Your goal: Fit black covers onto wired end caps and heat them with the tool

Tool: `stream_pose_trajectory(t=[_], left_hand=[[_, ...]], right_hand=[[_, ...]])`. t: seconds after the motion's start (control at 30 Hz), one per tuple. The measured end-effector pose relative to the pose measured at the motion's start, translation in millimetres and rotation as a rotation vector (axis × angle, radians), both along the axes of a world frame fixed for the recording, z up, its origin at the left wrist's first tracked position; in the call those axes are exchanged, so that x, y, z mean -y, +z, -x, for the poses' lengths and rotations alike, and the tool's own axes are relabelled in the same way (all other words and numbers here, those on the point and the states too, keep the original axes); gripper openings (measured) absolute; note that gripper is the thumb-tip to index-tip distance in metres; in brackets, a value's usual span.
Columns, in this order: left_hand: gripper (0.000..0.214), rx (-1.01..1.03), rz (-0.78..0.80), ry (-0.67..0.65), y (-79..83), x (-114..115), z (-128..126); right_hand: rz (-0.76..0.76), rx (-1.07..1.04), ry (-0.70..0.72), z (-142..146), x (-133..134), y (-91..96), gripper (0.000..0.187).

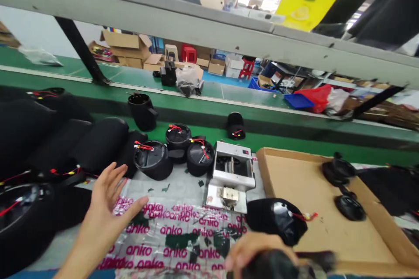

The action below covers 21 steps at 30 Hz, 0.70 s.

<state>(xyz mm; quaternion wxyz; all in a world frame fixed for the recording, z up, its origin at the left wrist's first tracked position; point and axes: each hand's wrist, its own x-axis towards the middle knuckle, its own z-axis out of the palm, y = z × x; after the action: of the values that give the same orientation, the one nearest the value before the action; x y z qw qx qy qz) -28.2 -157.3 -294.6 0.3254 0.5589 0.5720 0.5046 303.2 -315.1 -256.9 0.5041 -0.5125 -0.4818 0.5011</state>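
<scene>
My left hand hovers open, fingers spread, above the left edge of a clear plastic sheet printed with pink "anko", close to a pile of black housings with red wires. My right hand is at the bottom edge, fingers curled over a blurred black part. Just beyond it lies a black housing with a red wire. Three round black cup-shaped parts with red wires stand behind the sheet, next to a small white metal fixture.
A shallow cardboard tray at right holds two black round parts. A green conveyor carries a black cup and a small black part. A grey shelf beam crosses overhead. Boxes and bins stand behind.
</scene>
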Motion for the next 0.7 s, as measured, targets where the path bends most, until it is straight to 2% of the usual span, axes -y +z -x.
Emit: stream_pose_trajectory(t=[0.07, 0.1, 0.17, 0.23, 0.33, 0.43, 0.5, 0.57, 0.63, 0.7], left_hand=[[0.114, 0.125, -0.063, 0.034, -20.5, -12, -26], [0.115, 0.153, -0.087, 0.039, -25.9, -21, -37], [0.118, 0.137, -0.086, 0.025, -29.7, -41, -54], [0.115, 0.086, -0.052, 0.045, -27.2, -54, -63], [0.102, 0.048, -0.031, 0.108, -18.2, -51, -56], [0.092, -0.004, -0.021, 0.025, -9.8, -22, -31], [0.089, -0.083, -0.036, -0.137, -6.0, 1, -14], [0.092, -0.096, -0.037, -0.395, -4.2, 21, -5], [0.098, -0.018, 0.006, -0.671, -4.9, 33, -10], [0.103, 0.081, 0.049, -0.881, -8.0, 37, -24]], right_hand=[[-0.253, -0.255, -0.030, -5, -19, 40.7, 0.080], [-0.384, -0.282, -0.095, -7, -28, 60.2, 0.081], [-0.454, -0.202, -0.198, -8, -45, 91.1, 0.078], [-0.476, -0.140, -0.210, -6, -57, 106.3, 0.075], [-0.553, -0.088, -0.229, 3, -66, 100.7, 0.078], [-0.706, 0.003, -0.262, 10, -75, 76.5, 0.084], [-0.753, 0.028, -0.204, 12, -83, 59.9, 0.081], [-0.742, 0.019, -0.162, 11, -91, 48.2, 0.079], [-0.732, -0.010, -0.190, 11, -98, 43.0, 0.082], [-0.688, -0.052, -0.214, 10, -101, 43.2, 0.084]])
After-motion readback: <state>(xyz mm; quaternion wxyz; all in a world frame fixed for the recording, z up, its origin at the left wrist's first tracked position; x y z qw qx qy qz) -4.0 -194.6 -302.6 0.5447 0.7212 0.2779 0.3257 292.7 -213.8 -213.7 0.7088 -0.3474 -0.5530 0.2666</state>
